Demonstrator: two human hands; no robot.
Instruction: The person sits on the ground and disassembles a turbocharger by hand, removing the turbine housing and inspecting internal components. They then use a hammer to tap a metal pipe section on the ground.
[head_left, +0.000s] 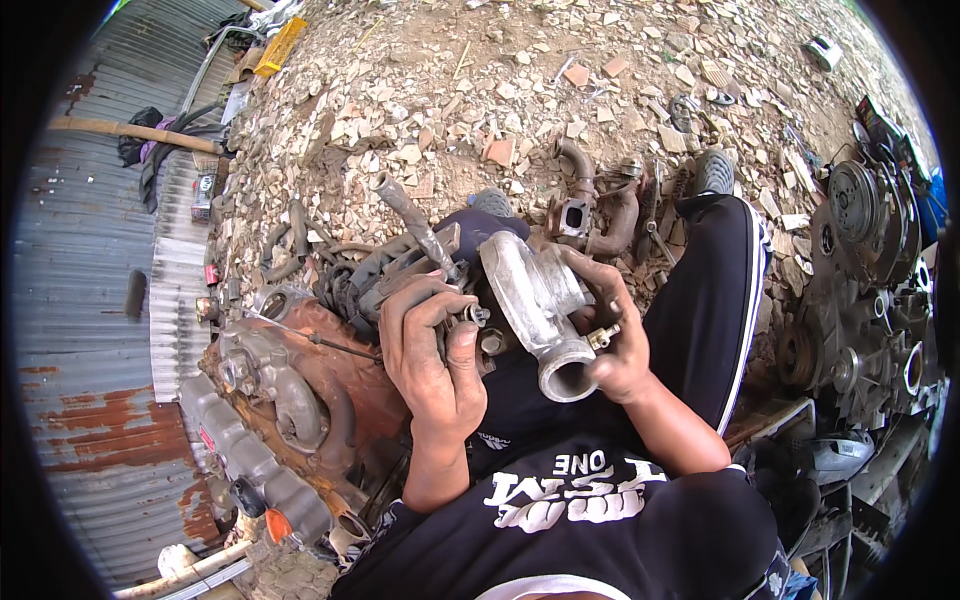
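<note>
The cast-metal pipe housing (523, 300), its long axis running from far left to near right above the lap, lies just right of the left hand (430, 350), whose grip pinches a small metal fitting (480, 315), while the nearer right hand (622, 345) curls its grip around the housing's right side.

1. Blue-grey corrugated metal sheeting (75, 300) fills the left side, with brown rust patches (110, 440) low down
2. A paler corrugated strip (178, 310) edges it
3. A wooden pole (130, 131) crosses the sheeting's upper part
4. Brown earth ground (342, 130) strewn with pale stone chips (411, 155) and reddish broken pieces (577, 75)
5. Daylight over the ground
</note>
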